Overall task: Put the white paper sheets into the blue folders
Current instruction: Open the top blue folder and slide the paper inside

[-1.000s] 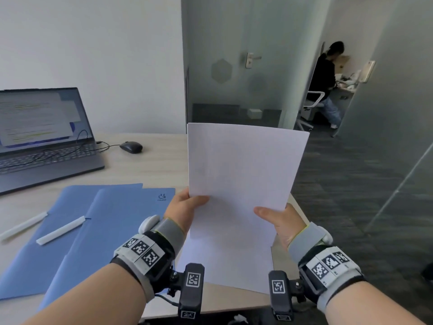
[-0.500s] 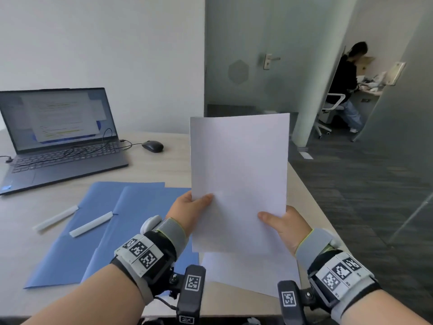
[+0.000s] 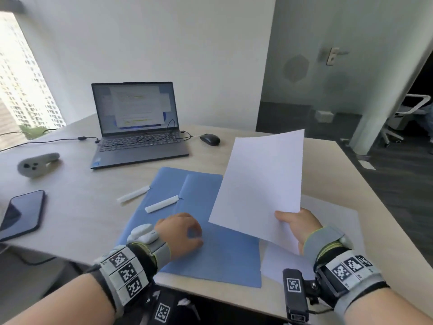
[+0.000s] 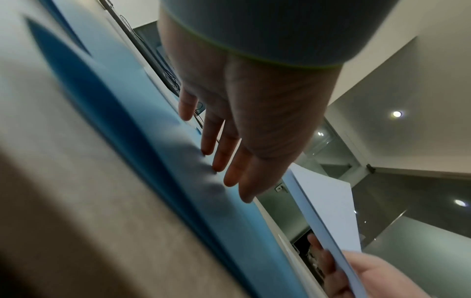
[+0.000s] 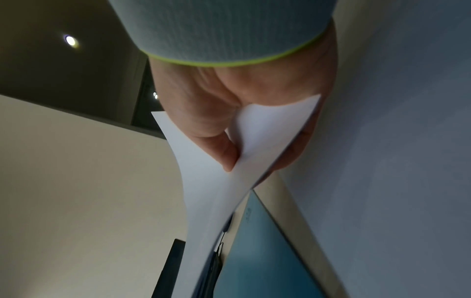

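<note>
My right hand (image 3: 295, 221) pinches the lower edge of a small stack of white paper sheets (image 3: 262, 184), thumb on top (image 5: 224, 149), holding it tilted above the table. Two overlapping blue folders (image 3: 199, 191) lie flat in front of me. My left hand (image 3: 181, 233) is over the near folder with fingers (image 4: 224, 157) straight, their tips touching the blue cover (image 4: 178, 161). More white paper sheets (image 3: 328, 221) lie on the table under my right hand.
An open laptop (image 3: 138, 127) and a mouse (image 3: 210, 139) stand at the back of the table (image 3: 82, 207). Two white plastic spine bars (image 3: 133, 194) (image 3: 161, 204), a phone (image 3: 21, 214) and a grey controller (image 3: 37, 164) lie to the left. The table's right edge meets dark floor.
My left hand let go of the sheets and came down onto the near blue folder. My right hand alone now holds the stack, tilted left. My head turned left.
</note>
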Tool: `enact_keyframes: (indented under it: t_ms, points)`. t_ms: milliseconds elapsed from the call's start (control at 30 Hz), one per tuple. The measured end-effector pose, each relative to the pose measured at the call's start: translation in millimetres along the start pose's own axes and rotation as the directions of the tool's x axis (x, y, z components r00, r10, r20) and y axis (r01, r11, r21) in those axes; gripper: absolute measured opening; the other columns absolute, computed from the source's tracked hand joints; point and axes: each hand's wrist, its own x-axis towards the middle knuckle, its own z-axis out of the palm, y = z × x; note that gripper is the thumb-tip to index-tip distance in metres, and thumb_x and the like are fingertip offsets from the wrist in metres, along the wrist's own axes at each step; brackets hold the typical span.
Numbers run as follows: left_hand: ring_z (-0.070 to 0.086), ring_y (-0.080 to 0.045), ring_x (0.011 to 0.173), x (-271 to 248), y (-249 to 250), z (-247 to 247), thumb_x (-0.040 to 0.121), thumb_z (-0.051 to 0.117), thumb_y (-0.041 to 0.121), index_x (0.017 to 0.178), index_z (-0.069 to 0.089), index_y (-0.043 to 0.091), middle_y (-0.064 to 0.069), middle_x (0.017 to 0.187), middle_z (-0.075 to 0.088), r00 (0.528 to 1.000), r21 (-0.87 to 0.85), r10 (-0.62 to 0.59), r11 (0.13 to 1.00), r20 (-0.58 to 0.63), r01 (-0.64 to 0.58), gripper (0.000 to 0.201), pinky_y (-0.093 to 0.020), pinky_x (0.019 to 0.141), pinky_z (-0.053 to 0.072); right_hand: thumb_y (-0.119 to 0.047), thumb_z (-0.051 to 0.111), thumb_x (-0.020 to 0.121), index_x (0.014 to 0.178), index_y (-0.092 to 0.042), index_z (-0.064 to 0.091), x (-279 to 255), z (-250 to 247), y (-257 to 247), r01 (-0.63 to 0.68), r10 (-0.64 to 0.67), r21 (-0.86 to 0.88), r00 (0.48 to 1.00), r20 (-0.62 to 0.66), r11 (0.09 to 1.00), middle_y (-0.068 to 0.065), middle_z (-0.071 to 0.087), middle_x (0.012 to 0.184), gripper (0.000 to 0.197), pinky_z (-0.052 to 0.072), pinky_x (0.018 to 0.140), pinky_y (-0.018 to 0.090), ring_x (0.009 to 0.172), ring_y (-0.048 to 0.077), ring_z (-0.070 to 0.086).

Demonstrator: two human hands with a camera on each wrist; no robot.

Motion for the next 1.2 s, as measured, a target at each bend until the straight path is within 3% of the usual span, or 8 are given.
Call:
enact_keyframes:
  t_ms: [200,433,633,733,900,1000,1100,1200]
  points:
    - [0.027,-0.009,0.140,-9,1,3,0.062,0.061,0.073,0.141,0.040,0.044,0.027,0.145,0.040,0.991,0.111,0.087,0.989,0.104,-0.099,0.087,-0.042,0.107,0.023,-0.012,0.071,0.081,0.085,-0.020,0.070,-2,38,-5,-0.024,0.024,0.019,1.000,0.014,1.000,0.005,0.072,0.101,0.010,0.048,0.099,0.044,0.100,0.029,0.065]
    - [0.000,-0.015,0.153,-5,-6,1,0.049,0.064,0.083,0.151,0.013,0.048,0.020,0.164,0.010,0.969,0.214,0.087,0.967,0.231,-0.138,0.119,-0.052,0.119,0.010,-0.012,0.069,0.084,0.100,-0.012,0.069,-8,34,-13,-0.049,0.054,0.072,0.996,-0.067,0.996,0.000,0.070,0.090,0.016,0.048,0.082,0.036,0.082,0.022,0.065]
    - [0.039,-0.016,0.141,-9,-2,-8,0.061,0.060,0.082,0.146,0.035,0.043,0.018,0.151,0.043,0.980,0.226,0.159,0.957,0.115,-0.182,0.096,-0.037,0.112,0.036,-0.025,0.071,0.083,0.124,-0.008,0.060,-4,3,-20,-0.145,0.182,0.168,0.957,-0.228,0.975,0.002,0.055,0.110,0.046,0.041,0.098,0.041,0.112,0.030,0.053]
    - [0.054,-0.018,0.128,-12,-7,-12,0.066,0.051,0.078,0.143,0.038,0.045,0.013,0.141,0.057,0.986,0.182,0.168,0.969,0.005,-0.166,0.085,-0.033,0.100,0.046,-0.026,0.068,0.086,0.128,-0.007,0.059,-7,-13,-26,-0.179,0.237,0.203,0.920,-0.313,0.963,0.009,0.057,0.118,0.046,0.042,0.089,0.037,0.115,0.032,0.054]
    - [0.053,-0.023,0.129,-19,-14,-13,0.082,0.048,0.028,0.153,0.019,0.040,0.013,0.157,0.038,0.983,0.059,0.145,0.989,-0.114,-0.139,0.078,-0.030,0.097,0.046,-0.022,0.057,0.093,0.126,0.004,0.056,-2,-32,-25,-0.247,0.234,0.030,0.860,-0.454,0.968,0.021,0.056,0.133,0.042,0.044,0.097,0.042,0.120,0.038,0.055]
    - [0.045,-0.028,0.135,-14,-17,-9,0.084,0.043,0.015,0.155,0.009,0.032,0.007,0.161,0.031,0.988,0.002,0.012,1.000,-0.155,-0.012,0.081,-0.033,0.102,0.041,-0.014,0.054,0.091,0.106,0.015,0.060,1,-29,-25,-0.262,0.159,-0.146,0.855,-0.494,0.954,0.029,0.063,0.119,0.033,0.048,0.089,0.043,0.097,0.040,0.061]
    - [0.048,-0.033,0.117,-6,-19,-2,0.094,0.037,0.026,0.147,0.028,0.023,-0.001,0.135,0.058,0.970,-0.074,-0.065,0.996,-0.236,0.049,0.054,-0.035,0.091,0.035,-0.014,0.059,0.086,0.101,0.009,0.062,2,-22,-21,-0.251,0.137,-0.204,0.882,-0.452,0.946,0.021,0.064,0.095,0.027,0.038,0.073,0.036,0.078,0.030,0.053]
    - [0.053,-0.034,0.100,-2,-22,5,0.099,0.027,0.043,0.120,0.048,0.025,-0.001,0.107,0.066,0.944,-0.232,-0.125,0.971,-0.306,0.053,0.034,-0.036,0.085,0.036,-0.011,0.059,0.086,0.107,0.006,0.063,0,-10,-24,-0.225,0.120,-0.267,0.925,-0.360,0.937,0.020,0.064,0.099,0.027,0.037,0.074,0.033,0.086,0.034,0.058]
